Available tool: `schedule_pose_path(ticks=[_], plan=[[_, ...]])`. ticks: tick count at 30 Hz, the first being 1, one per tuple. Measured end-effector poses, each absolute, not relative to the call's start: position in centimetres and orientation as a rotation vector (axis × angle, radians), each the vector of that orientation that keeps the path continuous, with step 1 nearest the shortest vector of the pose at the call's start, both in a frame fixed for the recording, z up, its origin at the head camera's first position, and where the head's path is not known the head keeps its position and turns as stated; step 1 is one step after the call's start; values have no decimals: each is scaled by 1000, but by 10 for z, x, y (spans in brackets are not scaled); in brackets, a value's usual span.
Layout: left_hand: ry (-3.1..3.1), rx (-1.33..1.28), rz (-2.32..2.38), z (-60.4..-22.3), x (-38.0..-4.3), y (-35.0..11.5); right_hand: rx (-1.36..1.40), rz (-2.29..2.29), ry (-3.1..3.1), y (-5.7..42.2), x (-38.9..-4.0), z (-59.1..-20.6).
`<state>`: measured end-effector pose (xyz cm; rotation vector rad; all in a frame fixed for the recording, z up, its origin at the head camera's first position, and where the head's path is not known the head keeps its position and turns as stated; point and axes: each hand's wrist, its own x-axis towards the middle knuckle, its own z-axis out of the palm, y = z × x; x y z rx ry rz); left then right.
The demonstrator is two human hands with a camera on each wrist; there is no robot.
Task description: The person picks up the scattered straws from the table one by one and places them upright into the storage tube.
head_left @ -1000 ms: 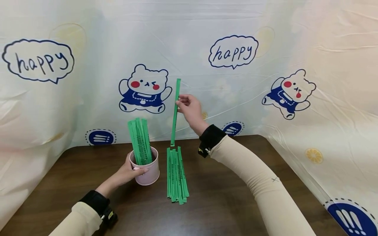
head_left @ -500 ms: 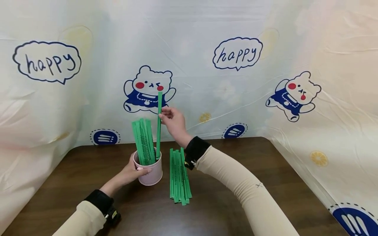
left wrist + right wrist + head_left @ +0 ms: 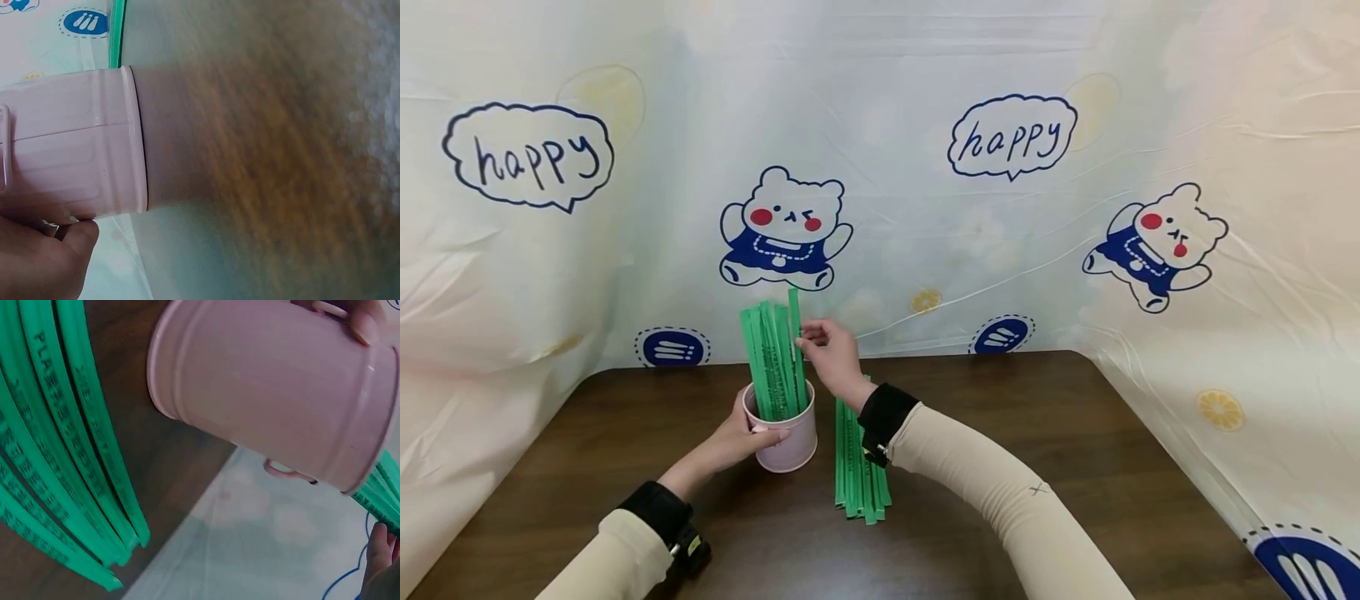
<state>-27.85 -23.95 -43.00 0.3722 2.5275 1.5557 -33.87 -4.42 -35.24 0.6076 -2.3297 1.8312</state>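
In the head view my left hand [image 3: 730, 442] grips a pink metal bucket [image 3: 790, 446], its thumb across the near side. A bunch of green-wrapped straws [image 3: 767, 358] stands in the bucket, leaning a little left. My right hand [image 3: 837, 357] pinches another green-wrapped straw [image 3: 794, 310] partway down its length. That straw is upright at the bucket's right inner side, its lower end inside the rim. In the right wrist view the bucket [image 3: 269, 381] shows small loop handles, and my right hand [image 3: 380, 556] is at the straws by its mouth.
Several more green-wrapped straws [image 3: 853, 479] lie side by side on the brown table [image 3: 970, 500], right of the bucket, partly under my right wrist. Their printed wrappers [image 3: 81, 437] fill the left of the right wrist view. A patterned cloth [image 3: 895, 167] hangs behind the table.
My right hand has carried the straw left from above the loose pile, then down into the bucket among the others. The left hand keeps its grip on the bucket.
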Motion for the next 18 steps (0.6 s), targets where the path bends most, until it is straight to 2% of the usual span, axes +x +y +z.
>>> schedule_pose_path(ticks=[18], plan=[[2518, 349, 1562, -430, -280, -239, 604, 1756, -2453, -36, -345, -377]])
